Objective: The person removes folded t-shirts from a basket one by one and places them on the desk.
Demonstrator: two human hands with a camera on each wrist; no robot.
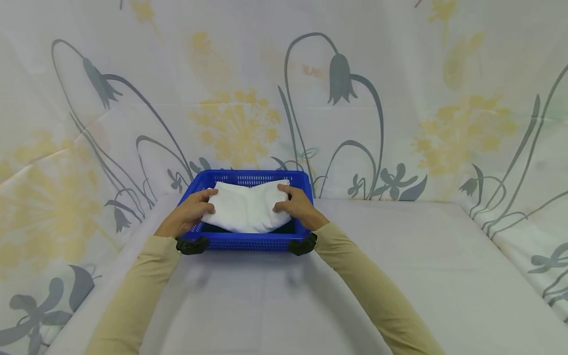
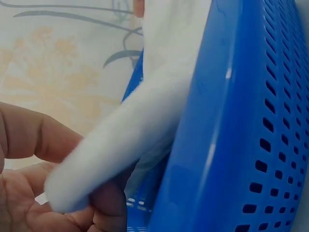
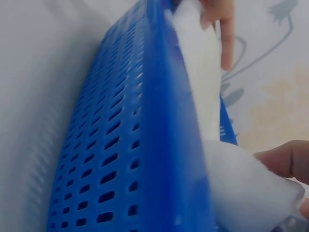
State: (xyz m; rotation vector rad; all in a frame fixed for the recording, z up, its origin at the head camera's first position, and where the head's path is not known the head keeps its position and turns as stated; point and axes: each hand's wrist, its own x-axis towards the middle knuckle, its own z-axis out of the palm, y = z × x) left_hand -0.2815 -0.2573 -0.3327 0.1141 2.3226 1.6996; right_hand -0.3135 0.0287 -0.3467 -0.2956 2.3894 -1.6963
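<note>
A folded white cloth [image 1: 246, 209] sags in the middle, in and above the blue plastic basket [image 1: 248, 243]. My left hand [image 1: 190, 209] pinches its left end between thumb and fingers; the left wrist view shows that end of the cloth [image 2: 125, 125] bent into a thick rounded fold. At the opposite end, my right hand [image 1: 300, 203] pinches the cloth, with the thumb on the near side. The right wrist view has the cloth [image 3: 246, 188] bulging beside the basket rim [image 3: 178, 145]. Something dark lies beneath the cloth, mostly hidden.
The basket has perforated walls and stands on a white-covered table [image 1: 399, 266]. Behind it hangs a flower-printed curtain [image 1: 248, 64], which also runs along both sides. Dark devices [image 1: 193, 245] on the wrists sit close to the basket's front rim.
</note>
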